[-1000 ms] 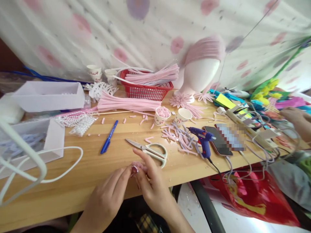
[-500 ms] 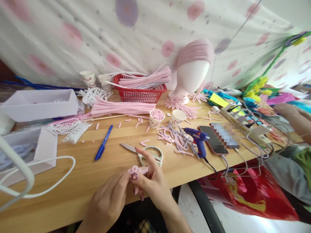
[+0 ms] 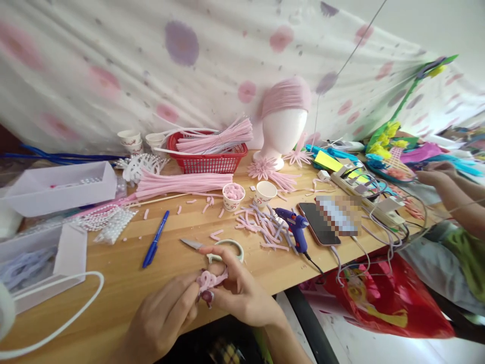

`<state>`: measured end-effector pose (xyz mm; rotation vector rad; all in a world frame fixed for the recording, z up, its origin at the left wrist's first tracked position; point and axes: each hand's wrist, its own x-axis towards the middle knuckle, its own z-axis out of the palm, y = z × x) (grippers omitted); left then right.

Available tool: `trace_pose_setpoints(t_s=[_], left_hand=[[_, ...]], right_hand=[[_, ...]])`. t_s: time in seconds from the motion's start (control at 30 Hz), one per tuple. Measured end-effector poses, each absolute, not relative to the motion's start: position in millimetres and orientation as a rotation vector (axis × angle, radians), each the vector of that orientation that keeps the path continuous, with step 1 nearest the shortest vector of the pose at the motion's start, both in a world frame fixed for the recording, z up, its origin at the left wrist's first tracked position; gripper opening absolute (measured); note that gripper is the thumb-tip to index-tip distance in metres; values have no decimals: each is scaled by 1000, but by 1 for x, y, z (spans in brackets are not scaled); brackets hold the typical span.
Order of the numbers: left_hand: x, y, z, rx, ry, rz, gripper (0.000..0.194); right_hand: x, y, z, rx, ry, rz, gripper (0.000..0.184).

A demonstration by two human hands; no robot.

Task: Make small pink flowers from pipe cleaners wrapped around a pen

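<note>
Between my hands is a small looped pink pipe-cleaner flower [image 3: 208, 281], above the table's front edge. My left hand [image 3: 161, 308] pinches it from the left, its fingertips partly hidden behind the loops. The thumb of my right hand [image 3: 242, 296] presses its lower right side, and the index finger stretches out above it. Just beyond that finger lie scissors [image 3: 238, 245] with pale green handles, partly covered by my right hand. A blue pen [image 3: 155, 239] rests to their left. Cut pink and lilac pipe-cleaner pieces [image 3: 261, 228] are heaped to the right, beside a blue glue gun [image 3: 296, 227].
A paper cup of pink pieces [image 3: 232, 198] and another paper cup [image 3: 265, 194] stand mid-table. Behind are a red basket [image 3: 208, 164] and a foam head [image 3: 284, 129]. White boxes [image 3: 62, 187] sit left; phones [image 3: 320, 225] and power strips [image 3: 382, 210] right. Another person's hands [image 3: 443, 177] work far right.
The view has swung right and up. The pink flower has turned so its loops show more plainly between my fingers. My right index finger has lowered over the scissors.
</note>
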<state>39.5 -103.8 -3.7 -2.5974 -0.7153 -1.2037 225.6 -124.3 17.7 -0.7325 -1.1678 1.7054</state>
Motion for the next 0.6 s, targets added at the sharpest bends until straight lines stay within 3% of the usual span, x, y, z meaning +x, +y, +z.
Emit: trace_pose_setpoints(t_s=[0.13, 0.3, 0.4, 0.47, 0.5, 0.6], left_hand=[[51, -94, 2, -2632, -764, -1218, 22], [58, -93, -6, -2673, -894, -1270, 28], [56, -99, -15, -2684, -1033, -1330, 28], [54, -103, -20, -2649, -1143, -1393, 30], [54, -104, -21, -2642, -1173, -1411, 31], [54, -105, -24, -2651, -1182, -1428, 27]], right_hand=[[233, -114, 26, -870, -1442, 1513, 52], [269, -125, 47, -1201, -1796, 1074, 64], [336, -138, 44, -1571, -1526, 321, 34], [388, -141, 28, -1934, -1264, -223, 40], [411, -140, 18, -2069, -1262, -314, 46], [452, -136, -14, -2336, -1288, -198, 62]])
